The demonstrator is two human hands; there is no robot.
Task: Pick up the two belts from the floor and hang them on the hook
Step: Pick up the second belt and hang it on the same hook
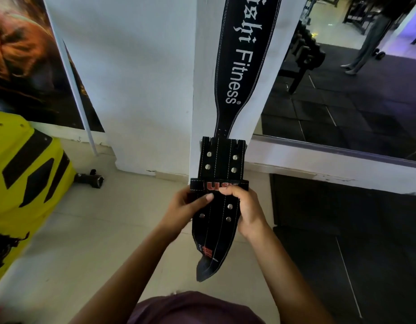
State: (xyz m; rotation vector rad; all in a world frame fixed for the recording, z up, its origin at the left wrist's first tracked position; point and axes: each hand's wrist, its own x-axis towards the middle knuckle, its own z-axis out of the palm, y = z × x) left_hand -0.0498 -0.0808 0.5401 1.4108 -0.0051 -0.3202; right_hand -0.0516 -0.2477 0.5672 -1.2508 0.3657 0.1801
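Note:
A wide black belt with white "Fitness" lettering (pixel 243 54) hangs down the white pillar; its top runs out of view, so the hook is hidden. In front of its lower end I hold a second black belt with rivets and a red logo (pixel 222 160) upright. My left hand (pixel 190 206) grips this belt's left edge, thumb across the front. My right hand (pixel 243 204) grips its right edge just under the red-lettered loop. The belt's tail (pixel 208 260) hangs below my hands.
The white pillar (pixel 155 90) stands straight ahead, with a mirror (pixel 342 78) to its right showing gym floor and a person's legs. A yellow machine cover (pixel 22 178) is at the left. A small dark metal part (pixel 90 178) lies on the tile floor near the pillar's base.

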